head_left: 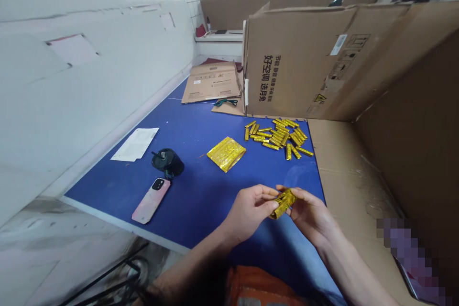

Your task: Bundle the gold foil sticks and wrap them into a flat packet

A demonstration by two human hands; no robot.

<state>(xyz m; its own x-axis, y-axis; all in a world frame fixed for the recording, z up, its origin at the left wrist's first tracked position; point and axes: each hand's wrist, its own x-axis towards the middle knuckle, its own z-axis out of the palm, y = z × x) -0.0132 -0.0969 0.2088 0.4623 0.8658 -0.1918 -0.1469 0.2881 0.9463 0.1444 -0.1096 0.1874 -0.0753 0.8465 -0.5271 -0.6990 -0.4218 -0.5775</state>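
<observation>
The counter point(201, 205) has a flat blue top with a pale edge along its left and near sides. Take the shiny gold sheet point(226, 154) lying flat on it as the clock's centre, twelve at the far end. Flattened cardboard point(211, 85) lies at twelve. Between two and three, many small gold sticks point(278, 138) lie loose, some heaped. White paper point(135, 144) and a black cup point(168, 162) sit around nine, a pink phone point(150, 203) at eight.
</observation>
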